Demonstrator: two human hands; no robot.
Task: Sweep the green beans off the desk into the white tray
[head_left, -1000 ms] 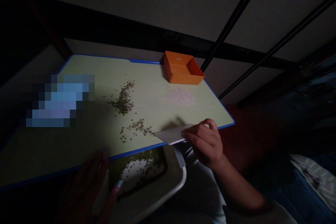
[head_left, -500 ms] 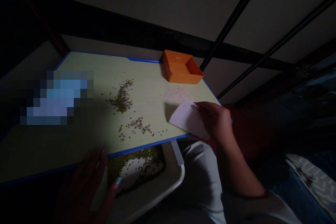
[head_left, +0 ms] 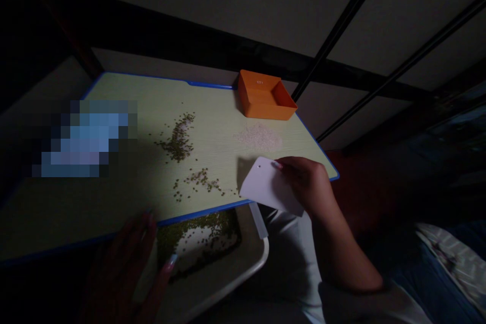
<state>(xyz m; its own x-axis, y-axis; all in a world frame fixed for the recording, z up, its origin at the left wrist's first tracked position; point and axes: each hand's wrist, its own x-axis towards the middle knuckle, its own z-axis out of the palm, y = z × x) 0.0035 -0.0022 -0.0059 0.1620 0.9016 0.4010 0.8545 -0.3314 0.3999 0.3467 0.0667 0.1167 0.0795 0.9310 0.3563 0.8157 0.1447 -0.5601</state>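
Observation:
In the head view, my right hand (head_left: 309, 182) grips a thin white scraper (head_left: 261, 186) with a small hole in it. The scraper is tilted at the table's front edge, apart from a patch of pale, rice-like grains (head_left: 260, 136). Left of it lie a pile of small green beans (head_left: 178, 143) mixed with pale grains and a looser scatter of beans (head_left: 205, 179). My left hand (head_left: 127, 258) is in shadow at the lower left, fingers apart and holding nothing, by the table edge and a white tub (head_left: 260, 258). Green beans lie in the tub.
An orange open box (head_left: 268, 93) stands at the back right of the pale table (head_left: 216, 116), which has a blue rim. A bluish pixelated patch covers something at the left. Below are my light trousers (head_left: 304, 243); patterned cloth lies at the lower right.
My right hand has drawn the scraper back toward the front edge, away from the pale grains. My left hand stays in nearly the same place.

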